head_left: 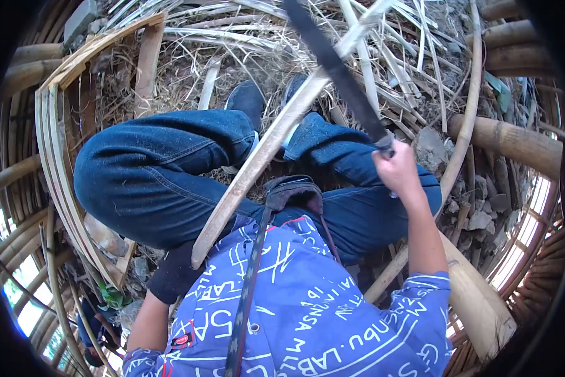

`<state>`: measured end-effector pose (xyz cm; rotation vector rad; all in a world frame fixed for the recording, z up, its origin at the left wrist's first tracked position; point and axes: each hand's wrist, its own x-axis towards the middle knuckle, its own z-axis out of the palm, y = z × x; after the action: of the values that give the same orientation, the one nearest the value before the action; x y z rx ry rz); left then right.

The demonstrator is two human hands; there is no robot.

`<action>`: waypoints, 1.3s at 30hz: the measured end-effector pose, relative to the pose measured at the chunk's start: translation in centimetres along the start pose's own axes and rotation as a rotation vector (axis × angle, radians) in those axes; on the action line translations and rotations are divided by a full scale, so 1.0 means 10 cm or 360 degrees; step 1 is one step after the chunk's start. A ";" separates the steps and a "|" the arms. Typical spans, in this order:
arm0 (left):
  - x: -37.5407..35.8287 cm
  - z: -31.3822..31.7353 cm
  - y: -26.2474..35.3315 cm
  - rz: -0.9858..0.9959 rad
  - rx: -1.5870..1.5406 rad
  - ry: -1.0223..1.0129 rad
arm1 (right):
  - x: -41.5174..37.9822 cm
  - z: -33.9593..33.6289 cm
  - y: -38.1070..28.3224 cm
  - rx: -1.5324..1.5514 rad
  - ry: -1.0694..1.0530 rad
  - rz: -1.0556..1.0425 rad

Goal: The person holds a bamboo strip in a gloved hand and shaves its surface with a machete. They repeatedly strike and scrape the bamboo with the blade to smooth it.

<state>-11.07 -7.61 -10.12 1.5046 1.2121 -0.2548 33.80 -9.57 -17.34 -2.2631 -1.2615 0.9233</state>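
Observation:
A long pale split strip of bamboo (263, 147) runs slantwise from my lap up past my feet. My left hand (174, 273), in a dark glove, is closed at the strip's lower end by my waist. A dark machete-like blade (336, 66) crosses over the strip near its upper part; whether they touch I cannot tell. Its handle sits in the fist of my bare right hand (397, 164), above my right knee. My legs (163, 176) in blue jeans are folded on the ground.
Split bamboo strips and shavings (414, 56) litter the ground ahead. Bent pale slats (56, 151) stand at the left. Thick bamboo poles (515, 144) and broken stones (430, 147) lie to the right. Part of another person (97, 327) shows at the lower left.

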 end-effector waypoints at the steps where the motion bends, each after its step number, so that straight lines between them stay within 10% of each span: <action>1: -0.02 0.04 -0.08 -0.0029 0.0085 0.0026 | 0.03 -0.03 -0.02 0.0080 0.0002 0.0140; 4: 0.03 -0.11 0.23 -0.0294 -0.0084 -0.0186 | -0.17 0.23 -0.16 0.0042 -0.0048 -0.0256; 10: -0.04 -0.04 0.10 -0.0189 0.0040 -0.0077 | -0.08 0.08 -0.24 0.0213 0.0009 0.0145; 39: 0.06 0.00 0.22 0.0001 0.0196 0.0128 | -0.10 0.44 -0.42 0.0207 0.0241 -0.0190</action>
<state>-9.13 -6.92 -9.19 1.6352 1.2787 -0.2750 27.79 -8.12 -17.50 -2.0908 -1.2185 0.7537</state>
